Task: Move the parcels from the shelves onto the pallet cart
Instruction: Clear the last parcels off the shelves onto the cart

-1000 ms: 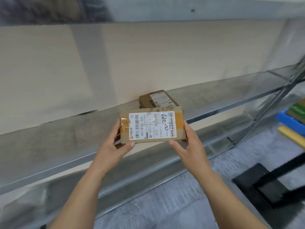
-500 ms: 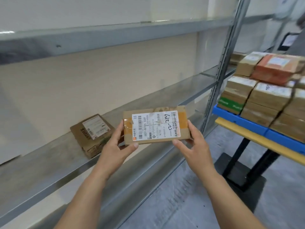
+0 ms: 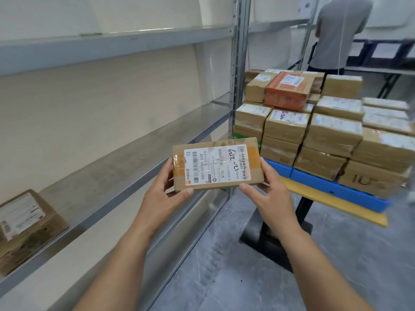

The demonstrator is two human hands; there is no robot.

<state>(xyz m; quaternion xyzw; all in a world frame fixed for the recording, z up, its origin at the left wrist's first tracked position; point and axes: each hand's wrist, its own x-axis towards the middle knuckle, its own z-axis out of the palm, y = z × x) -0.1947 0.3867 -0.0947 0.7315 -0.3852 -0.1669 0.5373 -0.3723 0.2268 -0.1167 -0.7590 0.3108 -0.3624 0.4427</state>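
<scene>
While both hands clamp one parcel (image 3: pixel 216 164) at its short ends, left hand (image 3: pixel 166 194) on the left end and right hand (image 3: pixel 268 191) on the right, it hangs in the air, label up, long axis running left to right between the grips. Pallet cart (image 3: pixel 336 191) lies to the right of the parcel and beyond it, already stacked with boxes. Right hand is the nearer to the cart. One more parcel (image 3: pixel 24 227) sits on the shelf (image 3: pixel 125 167), well left of the held parcel. Judgement: carry phase, placement not yet done.
</scene>
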